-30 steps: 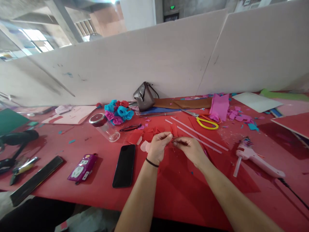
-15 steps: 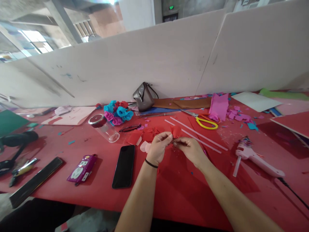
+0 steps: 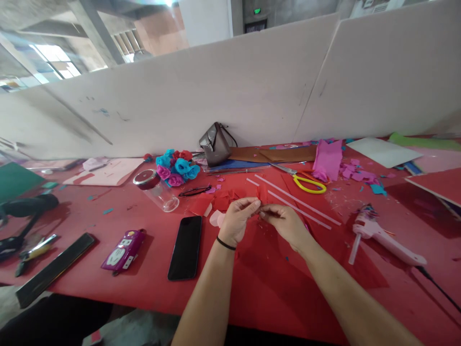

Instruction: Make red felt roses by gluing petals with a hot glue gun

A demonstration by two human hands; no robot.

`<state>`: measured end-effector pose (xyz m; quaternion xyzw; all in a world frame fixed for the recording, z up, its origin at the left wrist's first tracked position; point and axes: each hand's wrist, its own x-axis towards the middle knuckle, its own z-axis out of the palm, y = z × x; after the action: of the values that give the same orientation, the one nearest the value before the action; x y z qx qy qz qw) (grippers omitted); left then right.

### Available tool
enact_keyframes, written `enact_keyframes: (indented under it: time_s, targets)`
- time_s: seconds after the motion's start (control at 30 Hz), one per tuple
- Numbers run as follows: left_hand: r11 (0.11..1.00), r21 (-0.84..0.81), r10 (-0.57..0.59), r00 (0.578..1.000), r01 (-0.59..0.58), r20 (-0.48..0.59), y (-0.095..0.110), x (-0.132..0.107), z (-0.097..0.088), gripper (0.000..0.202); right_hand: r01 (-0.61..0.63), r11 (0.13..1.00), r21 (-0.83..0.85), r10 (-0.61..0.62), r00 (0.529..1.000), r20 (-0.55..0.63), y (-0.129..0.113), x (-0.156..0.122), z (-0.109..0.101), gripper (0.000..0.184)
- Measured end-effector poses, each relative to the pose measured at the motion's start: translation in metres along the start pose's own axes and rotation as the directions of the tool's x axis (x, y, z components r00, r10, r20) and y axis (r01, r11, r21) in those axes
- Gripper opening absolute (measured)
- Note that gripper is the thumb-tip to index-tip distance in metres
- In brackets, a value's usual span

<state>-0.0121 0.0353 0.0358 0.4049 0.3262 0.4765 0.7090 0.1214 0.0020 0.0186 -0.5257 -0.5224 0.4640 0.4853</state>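
Note:
My left hand and my right hand meet just above the red table, fingertips pinched together on a small red crepe-paper piece that sticks up between them. A black band circles my left wrist. Loose red paper scraps lie just beyond my left hand. Two thin white sticks run diagonally past my right hand.
A black phone lies left of my left arm, with a purple power strip and a black ruler further left. Paper flowers, a glass jar, a brown bag, yellow-handled scissors and a glue gun lie around.
The hands stay in the same spot; the fingers shift slightly on the red paper, which turns a little between them.

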Motion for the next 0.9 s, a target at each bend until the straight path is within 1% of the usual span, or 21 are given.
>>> enact_keyframes:
  time_s: [0.17,0.27,0.37,0.47,0.53,0.57,0.6,0.63,0.67,0.7,0.73,0.77,0.8,0.83,0.87,0.9]
  targets:
    - [1.000,-0.009,0.012,0.999,-0.013,-0.039,0.002,-0.001,0.002,0.031,-0.014,1.000,-0.013,0.014,0.999,0.029,-0.004,-0.003,0.000,0.025]
    - [0.999,-0.032,0.009,0.994,-0.012,-0.108,0.001,0.001,0.000,0.031,-0.026,0.999,-0.030,0.026,1.000,-0.009,-0.008,-0.003,-0.003,0.025]
    - [0.997,-0.074,0.005,0.984,-0.018,-0.179,-0.001,0.004,-0.004,0.031,-0.008,1.000,-0.006,0.007,0.995,-0.095,-0.011,-0.001,-0.010,0.027]
    - [0.996,-0.085,-0.002,0.976,-0.017,-0.216,-0.002,0.006,-0.005,0.030,0.029,0.994,0.101,-0.008,0.979,-0.206,-0.011,0.003,-0.025,0.029]
    - [0.996,-0.087,0.003,0.974,-0.024,-0.229,-0.001,0.006,-0.005,0.028,0.093,0.985,0.146,-0.040,0.941,-0.336,-0.008,0.006,-0.038,0.029]
    - [0.996,-0.087,0.008,0.972,-0.029,-0.233,-0.001,0.006,-0.005,0.027,0.132,0.982,0.135,-0.065,0.906,-0.419,-0.007,0.007,-0.044,0.029]
    - [0.996,-0.087,0.012,0.972,-0.033,-0.236,0.000,0.006,-0.004,0.026,0.160,0.984,0.085,-0.098,0.865,-0.492,-0.006,0.008,-0.050,0.029]
    - [0.996,-0.086,0.014,0.971,-0.036,-0.239,0.000,0.006,-0.004,0.026,0.164,0.986,-0.013,-0.145,0.827,-0.544,-0.005,0.008,-0.056,0.027]
    - [0.996,-0.083,0.013,0.971,-0.034,-0.239,0.000,0.006,-0.004,0.026,0.139,0.979,-0.150,-0.201,0.791,-0.579,-0.005,0.007,-0.059,0.025]
    - [0.996,-0.082,0.010,0.971,-0.030,-0.238,0.001,0.005,-0.004,0.026,0.086,0.948,-0.307,-0.262,0.758,-0.597,-0.005,0.007,-0.061,0.025]
    - [0.996,-0.082,0.007,0.972,-0.027,-0.236,0.001,0.005,-0.004,0.026,0.018,0.888,-0.459,-0.324,0.733,-0.598,-0.006,0.005,-0.060,0.026]
    - [0.996,-0.084,0.002,0.972,-0.023,-0.234,0.001,0.004,-0.003,0.027,-0.047,0.810,-0.585,-0.379,0.719,-0.583,-0.007,0.004,-0.058,0.028]
    - [0.996,-0.088,-0.002,0.973,-0.019,-0.232,0.001,0.004,-0.003,0.028,-0.094,0.735,-0.672,-0.420,0.715,-0.559,-0.008,0.002,-0.054,0.029]
    - [0.996,-0.093,-0.007,0.973,-0.015,-0.232,0.000,0.004,-0.003,0.029,-0.112,0.683,-0.722,-0.439,0.727,-0.528,-0.009,0.001,-0.048,0.026]
    - [0.995,-0.098,-0.011,0.973,-0.013,-0.232,0.000,0.003,-0.002,0.030,-0.091,0.661,-0.744,-0.429,0.769,-0.475,-0.009,0.000,-0.041,0.023]
    - [0.995,-0.104,-0.015,0.973,-0.009,-0.231,0.000,0.003,-0.002,0.031,-0.038,0.669,-0.742,-0.396,0.827,-0.400,-0.009,-0.001,-0.034,0.021]
